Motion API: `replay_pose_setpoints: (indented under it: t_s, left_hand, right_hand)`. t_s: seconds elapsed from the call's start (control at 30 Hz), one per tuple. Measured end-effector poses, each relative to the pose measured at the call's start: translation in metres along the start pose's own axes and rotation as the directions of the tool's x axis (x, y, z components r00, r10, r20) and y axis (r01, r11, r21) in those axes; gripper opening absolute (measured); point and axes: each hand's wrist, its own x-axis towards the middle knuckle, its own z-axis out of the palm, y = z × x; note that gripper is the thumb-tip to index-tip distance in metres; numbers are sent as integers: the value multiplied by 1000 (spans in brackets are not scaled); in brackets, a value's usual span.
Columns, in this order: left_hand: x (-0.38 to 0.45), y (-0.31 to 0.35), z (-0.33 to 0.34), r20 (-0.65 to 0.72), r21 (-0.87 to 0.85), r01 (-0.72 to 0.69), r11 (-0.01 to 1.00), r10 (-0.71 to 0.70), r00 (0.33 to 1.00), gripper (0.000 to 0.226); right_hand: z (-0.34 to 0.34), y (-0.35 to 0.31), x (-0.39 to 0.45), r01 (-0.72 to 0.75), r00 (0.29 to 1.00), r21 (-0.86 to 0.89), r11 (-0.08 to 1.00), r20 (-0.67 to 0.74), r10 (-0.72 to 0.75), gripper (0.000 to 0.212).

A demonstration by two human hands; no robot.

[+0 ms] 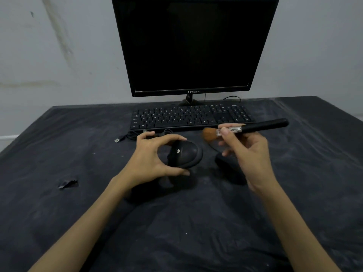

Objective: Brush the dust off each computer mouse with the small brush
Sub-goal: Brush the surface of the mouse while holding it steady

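My left hand (pixel 151 156) grips a black mouse (pixel 185 155) above the table's (pixel 59 213) middle. My right hand (pixel 249 154) pinches the brush (pixel 245 128), half hiding another mouse (pixel 225 163). The monitor (pixel 193 44) reads "QWERTY".

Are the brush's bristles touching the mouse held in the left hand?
Apart. The head view shows dark cloth between the brush bristles and the mouse that the left hand grips.
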Motion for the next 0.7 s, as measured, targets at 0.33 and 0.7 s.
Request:
replay_pose_setpoints:
  t_s: [0.33,0.7]
  left_hand:
    - [2,-5,-9,-50,-154,120,981,-129,990,68]
    - [8,-5,-12,5,-244,214,946,-220,976,70]
  right_hand:
    - [2,13,-24,116,936,-354,928,350,16,6]
    - [21,14,-23,163,952,-248,955,293,-87,16]
